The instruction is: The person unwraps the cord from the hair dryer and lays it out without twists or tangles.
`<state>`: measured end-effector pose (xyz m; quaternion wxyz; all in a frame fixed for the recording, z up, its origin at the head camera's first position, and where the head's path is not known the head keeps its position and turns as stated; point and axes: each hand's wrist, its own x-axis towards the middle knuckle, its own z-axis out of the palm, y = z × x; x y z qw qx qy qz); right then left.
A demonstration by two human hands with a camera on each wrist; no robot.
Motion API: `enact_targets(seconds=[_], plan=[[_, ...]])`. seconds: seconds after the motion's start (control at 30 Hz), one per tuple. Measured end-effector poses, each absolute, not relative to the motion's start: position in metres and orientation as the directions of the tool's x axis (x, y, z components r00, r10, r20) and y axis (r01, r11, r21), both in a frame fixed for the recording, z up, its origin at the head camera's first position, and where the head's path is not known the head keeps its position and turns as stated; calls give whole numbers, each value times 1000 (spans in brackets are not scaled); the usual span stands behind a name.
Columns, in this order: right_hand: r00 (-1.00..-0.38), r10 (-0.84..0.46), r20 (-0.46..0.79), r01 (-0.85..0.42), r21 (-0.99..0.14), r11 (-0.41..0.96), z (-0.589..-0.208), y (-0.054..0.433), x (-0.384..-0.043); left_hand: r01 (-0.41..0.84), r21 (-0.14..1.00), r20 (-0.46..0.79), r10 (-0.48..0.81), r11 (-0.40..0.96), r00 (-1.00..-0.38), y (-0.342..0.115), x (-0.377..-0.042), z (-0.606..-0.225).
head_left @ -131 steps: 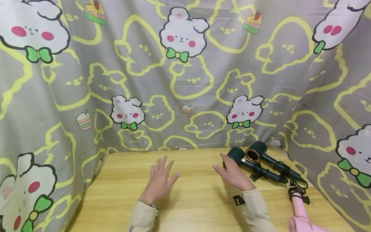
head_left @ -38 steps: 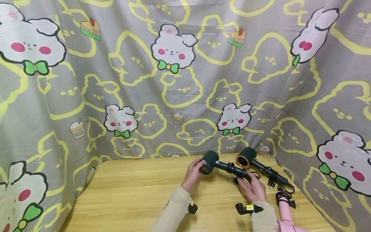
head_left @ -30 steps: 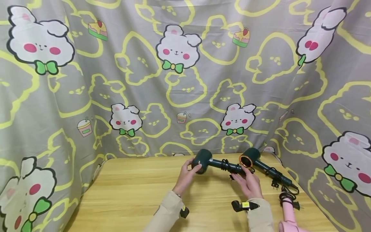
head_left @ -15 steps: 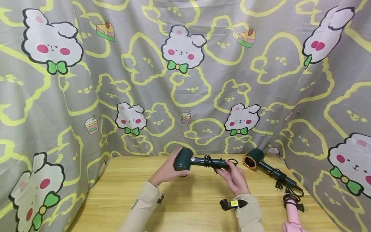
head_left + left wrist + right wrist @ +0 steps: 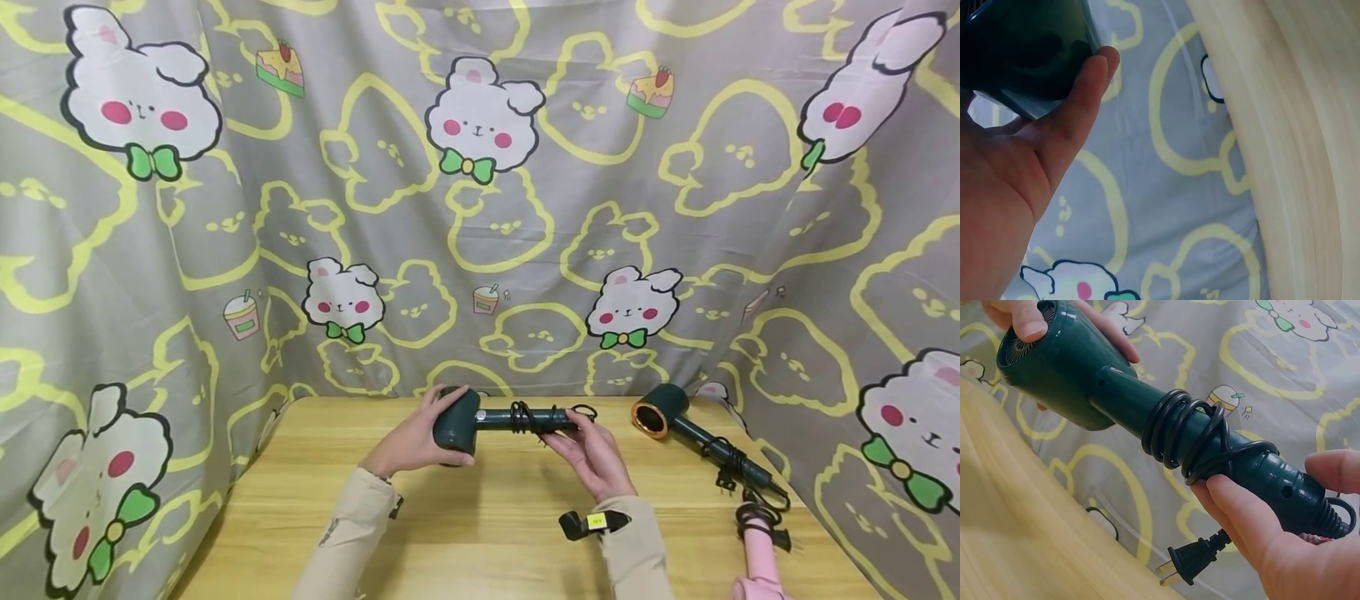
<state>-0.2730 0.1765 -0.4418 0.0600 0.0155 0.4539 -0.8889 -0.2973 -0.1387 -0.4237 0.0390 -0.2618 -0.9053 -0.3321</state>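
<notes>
A dark green hair dryer is held sideways over the table, head to the left and handle to the right. My left hand grips its barrel, thumb at the near end and fingers at the far side. In the left wrist view the thumb lies along the barrel. My right hand holds the end of the handle between thumb and fingers. A black cord is wound round the handle, and its two-pin plug dangles below in the right wrist view.
At the right of the wooden table lies a second green hair dryer with a copper ring and wound cord. Nearer on that side is a pink hair dryer, partly out of frame. A patterned curtain encloses the table's back and sides.
My hands, apart and holding nothing at first, have taken hold of the nearer green hair dryer from the right and carried it left. The other green dryer stays at the right.
</notes>
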Motion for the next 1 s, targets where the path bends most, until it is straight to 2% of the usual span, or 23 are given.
enact_targets(seconds=[0.37,0.63,1.0], plan=[[-989,-132,-69,131,-822,-554,-435,170,-278,494,610,275,419,620,-866,-150,-297,-422],[-982,-174,-79,144,-904,-403,-442,174,-280,420,712,250,355,563,-901,-168,-289,-425],[-988,-101,-117,150,-883,-444,-480,185,-289,421,709,241,367,566,-899,-182,-284,-424]])
